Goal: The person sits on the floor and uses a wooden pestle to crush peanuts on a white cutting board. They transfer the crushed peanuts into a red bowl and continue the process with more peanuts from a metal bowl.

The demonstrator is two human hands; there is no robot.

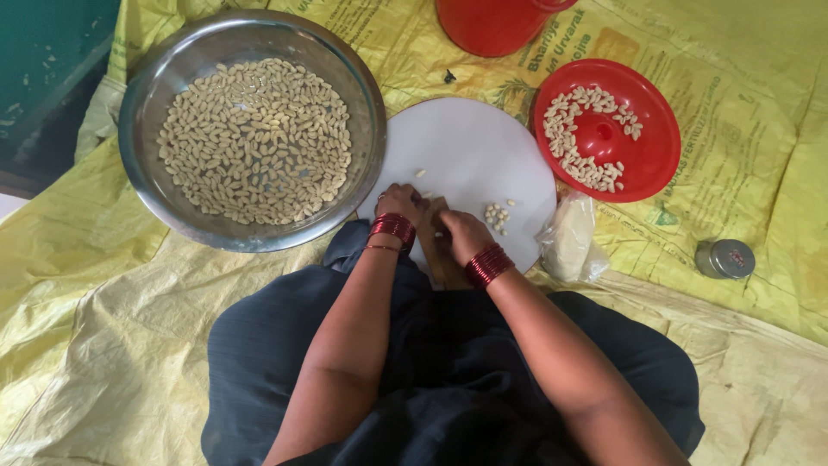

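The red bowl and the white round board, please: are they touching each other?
Touching, or at least overlapping: in the head view the red bowl has its left rim lying over the right edge of the white round board, with no gap between them.

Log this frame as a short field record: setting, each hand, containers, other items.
setting: person seated on yellow sheet
left hand: on white round board, fingers bent; grasp unclear
right hand: on board beside small pile of nuts
steel bowl: many pale nuts
red bowl: fewer nuts
other: red tub, plastic bag, small tin
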